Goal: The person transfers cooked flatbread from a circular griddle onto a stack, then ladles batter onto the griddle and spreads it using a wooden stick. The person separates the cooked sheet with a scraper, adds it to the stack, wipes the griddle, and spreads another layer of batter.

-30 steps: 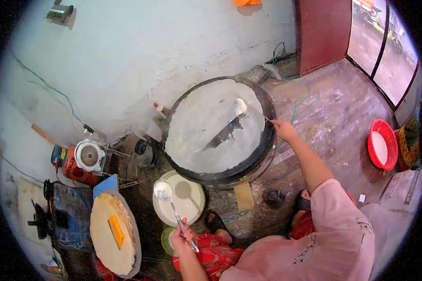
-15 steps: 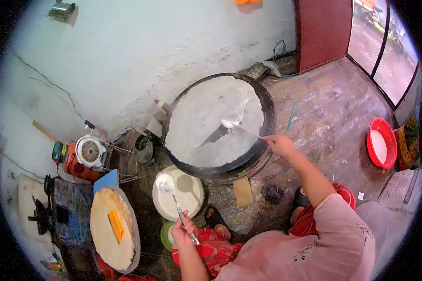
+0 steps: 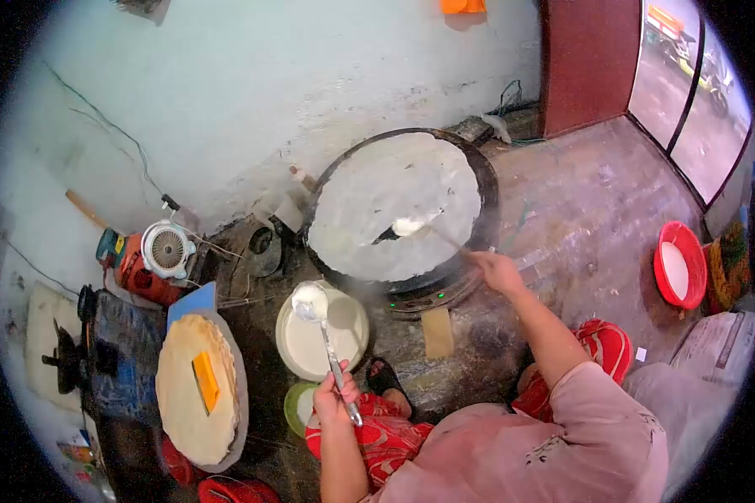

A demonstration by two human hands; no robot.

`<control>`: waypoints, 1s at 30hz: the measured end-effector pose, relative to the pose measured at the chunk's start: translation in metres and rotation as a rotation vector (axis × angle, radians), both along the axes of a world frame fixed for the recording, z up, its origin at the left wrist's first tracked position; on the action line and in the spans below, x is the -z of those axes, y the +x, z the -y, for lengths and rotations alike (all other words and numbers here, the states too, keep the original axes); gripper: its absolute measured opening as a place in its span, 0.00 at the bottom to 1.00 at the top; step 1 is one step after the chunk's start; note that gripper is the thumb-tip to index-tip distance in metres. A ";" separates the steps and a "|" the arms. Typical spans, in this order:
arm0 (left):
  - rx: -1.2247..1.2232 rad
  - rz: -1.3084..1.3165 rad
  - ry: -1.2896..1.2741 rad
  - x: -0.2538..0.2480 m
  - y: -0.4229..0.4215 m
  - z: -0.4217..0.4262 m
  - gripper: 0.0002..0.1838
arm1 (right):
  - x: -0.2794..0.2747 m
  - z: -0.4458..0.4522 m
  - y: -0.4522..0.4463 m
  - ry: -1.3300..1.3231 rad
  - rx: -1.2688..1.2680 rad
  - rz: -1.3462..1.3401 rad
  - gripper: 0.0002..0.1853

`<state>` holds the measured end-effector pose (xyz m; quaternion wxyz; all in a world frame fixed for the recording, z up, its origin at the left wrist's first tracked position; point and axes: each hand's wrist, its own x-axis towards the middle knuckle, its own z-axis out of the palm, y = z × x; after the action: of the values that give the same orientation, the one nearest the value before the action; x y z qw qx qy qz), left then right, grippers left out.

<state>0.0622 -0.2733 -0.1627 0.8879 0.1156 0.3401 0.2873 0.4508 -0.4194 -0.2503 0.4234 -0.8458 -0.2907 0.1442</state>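
My right hand [image 3: 497, 272] is closed on the handle of a spreader [image 3: 413, 226], whose batter-covered end rests on a thin pale sheet of batter [image 3: 394, 189] on a large round black griddle [image 3: 489, 180]. A small dark patch of griddle shows beside the spreader's end. My left hand [image 3: 335, 397] is closed round the handle of a metal ladle [image 3: 332, 356]. The ladle's bowl, coated with white batter, hangs over a round tub of batter [image 3: 308, 348] in front of the griddle.
At the left, a stack of round flatbreads [image 3: 180, 394] carries an orange scraper [image 3: 205, 381]. A blower [image 3: 166, 249] stands by the wall. A green bowl [image 3: 295, 409] is near my left hand. At the right stands a red basin [image 3: 681, 264] with white contents.
The spreader has moved down and left from the griddle's right part, and the dark gap in the batter has shrunk. Both hands keep their grip. The view has shifted slightly.
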 end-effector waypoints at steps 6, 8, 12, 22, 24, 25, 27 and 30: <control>0.061 -0.072 0.156 -0.010 -0.001 0.008 0.18 | 0.008 -0.022 -0.065 0.118 0.089 0.107 0.13; 0.080 -0.102 0.167 -0.020 0.001 0.011 0.18 | -0.006 -0.032 -0.066 0.098 0.032 0.095 0.13; 0.112 -0.204 0.243 -0.042 0.006 0.023 0.16 | 0.001 -0.028 -0.056 0.119 0.070 -0.006 0.13; 0.176 -0.379 0.369 -0.037 0.061 0.016 0.10 | -0.012 -0.044 -0.097 0.105 0.089 -0.042 0.15; 0.186 -0.403 0.395 -0.032 0.072 0.011 0.11 | 0.003 -0.046 -0.112 0.080 0.057 0.014 0.15; 0.200 -0.426 0.424 -0.029 0.079 0.008 0.11 | 0.010 -0.050 -0.117 0.057 0.029 0.069 0.15; 0.215 -0.442 0.438 -0.025 0.094 0.002 0.11 | 0.007 -0.059 -0.123 0.020 -0.044 0.099 0.15; 0.180 -0.498 0.456 -0.019 0.116 -0.003 0.11 | -0.023 -0.054 -0.126 0.160 0.032 -0.336 0.15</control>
<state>0.1784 -0.2701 -0.1436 0.7510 0.4068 0.4617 0.2393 0.3247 -0.3649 -0.2276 0.5343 -0.7778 -0.2131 0.2532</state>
